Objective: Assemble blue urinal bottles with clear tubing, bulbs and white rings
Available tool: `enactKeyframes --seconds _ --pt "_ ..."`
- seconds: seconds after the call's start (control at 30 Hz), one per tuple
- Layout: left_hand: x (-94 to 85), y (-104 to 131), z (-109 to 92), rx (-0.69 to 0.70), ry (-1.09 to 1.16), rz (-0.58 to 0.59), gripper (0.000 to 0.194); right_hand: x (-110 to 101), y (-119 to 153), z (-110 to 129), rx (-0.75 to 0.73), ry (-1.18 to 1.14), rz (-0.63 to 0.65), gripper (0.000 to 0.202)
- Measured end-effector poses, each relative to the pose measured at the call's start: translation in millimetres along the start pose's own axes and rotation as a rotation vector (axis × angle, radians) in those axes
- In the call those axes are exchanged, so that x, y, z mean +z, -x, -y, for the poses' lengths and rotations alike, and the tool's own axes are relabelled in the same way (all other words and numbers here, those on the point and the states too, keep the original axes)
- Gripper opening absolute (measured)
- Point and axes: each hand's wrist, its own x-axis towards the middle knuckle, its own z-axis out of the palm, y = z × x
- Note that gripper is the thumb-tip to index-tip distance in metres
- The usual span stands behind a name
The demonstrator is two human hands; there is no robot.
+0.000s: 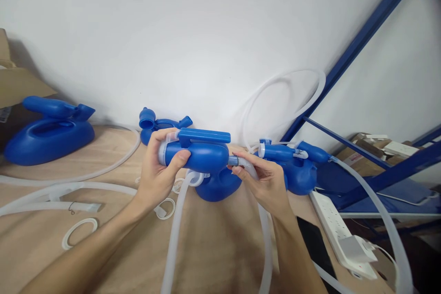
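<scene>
With left hand, clasps rounded blue plastic bottle, apparently for support; with right hand, pinches adjoining translucent plastic hose.

Below the blue handled receiver, a blue bottle is partly covered by it; to its right, the right grip hides part of a translucent hose; far to its left, the view's edge cuts off a cardboard box.
</scene>
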Motion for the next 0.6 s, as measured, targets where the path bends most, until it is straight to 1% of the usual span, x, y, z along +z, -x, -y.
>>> enactKeyframes --seconds 0.17,0.27,0.4,0.47,0.6 --pt "-1.9 -5.4 -5.8 0.162 -0.077 0.033 0.035 0.7 -0.2 1.6 0.050 -0.003 0.027 0.028" --pt "-4.4 -8.9 -3.7 0.177 -0.101 0.025 0.035 2.4 0.7 2.8 0.068 -0.044 0.040 0.030" --pt "-6.5 -11.2 -1.1 0.198 -0.093 0.049 0.036 2.3 1.7 6.1 0.082 -0.056 0.052 0.026" --pt "-6.4 -10.6 -0.2 0.229 -0.068 0.061 0.033 1.7 1.4 7.0 0.122 -0.085 0.072 0.026" --pt "-6.6 -7.6 5.7 0.315 -0.021 0.058 0.033 2.4 -1.3 2.9 0.221 -0.249 0.110 0.031"
